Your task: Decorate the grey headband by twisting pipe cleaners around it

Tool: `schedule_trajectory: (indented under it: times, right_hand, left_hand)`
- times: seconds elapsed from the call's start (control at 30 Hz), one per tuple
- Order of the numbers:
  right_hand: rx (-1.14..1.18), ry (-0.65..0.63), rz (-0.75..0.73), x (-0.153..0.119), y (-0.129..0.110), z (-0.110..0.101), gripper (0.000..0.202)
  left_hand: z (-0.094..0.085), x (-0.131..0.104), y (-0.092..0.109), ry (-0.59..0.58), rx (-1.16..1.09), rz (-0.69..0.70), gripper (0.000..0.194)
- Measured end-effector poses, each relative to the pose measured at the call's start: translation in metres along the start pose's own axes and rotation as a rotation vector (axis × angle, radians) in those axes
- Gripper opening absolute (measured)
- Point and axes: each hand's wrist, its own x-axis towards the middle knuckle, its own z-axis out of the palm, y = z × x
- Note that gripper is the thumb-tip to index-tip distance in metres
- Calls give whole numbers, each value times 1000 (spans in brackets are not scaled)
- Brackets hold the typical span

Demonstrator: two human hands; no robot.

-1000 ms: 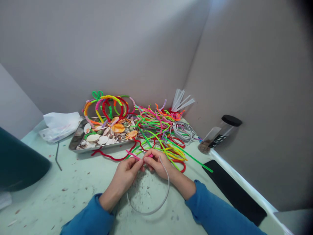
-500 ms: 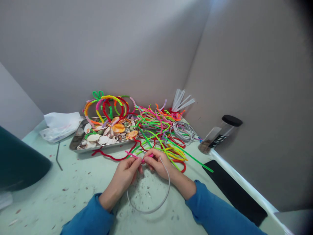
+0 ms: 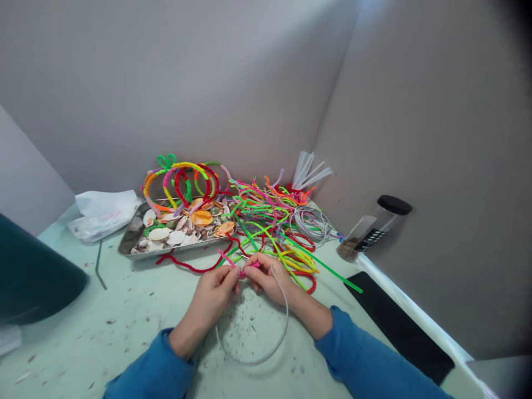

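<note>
1 metal tray (image 3: 177,250) is holding shells (image 3: 176,238). To its left, 1 white packet (image 3: 106,214) is lying on the table (image 3: 62,338), and 1 bent rod (image 3: 98,266) is lying in front. 1 dark green object (image 3: 37,271) is occupying the left edge. 1 black-lidded jar (image 3: 376,227) is standing near 1 black mat (image 3: 399,327).

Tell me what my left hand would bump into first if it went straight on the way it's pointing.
Beyond the pink fuzzy strand it pinches, your left hand would probably meet the fingertips of your right hand, just ahead. Depth is hard to judge from this one view.
</note>
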Motion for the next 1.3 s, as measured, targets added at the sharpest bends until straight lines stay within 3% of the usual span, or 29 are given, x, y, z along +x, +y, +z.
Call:
schedule_trajectory:
  times: [0.37,0.57,0.67,0.87,1.1,1.3]
  right_hand:
    - [57,46,-8,1,3,-1,19]
    - [84,53,-8,3,6,-2,19]
    - [102,54,-8,4,7,-3,19]
    - [117,74,17,3,2,-2,21]
    - [129,69,20,0,-4,-3,22]
    - [154,55,-22,0,1,-6,23]
  left_hand:
    - [-2,-4,4,147,-17,87,34]
    - [-7,-6,9,184,44,312,31]
    - [-8,-7,9,177,28,333,25]
    - [-7,-6,9,165,-66,237,24]
    - [-6,-6,11,76,-284,29,31]
    - [-6,-6,8,-24,-412,-41,31]
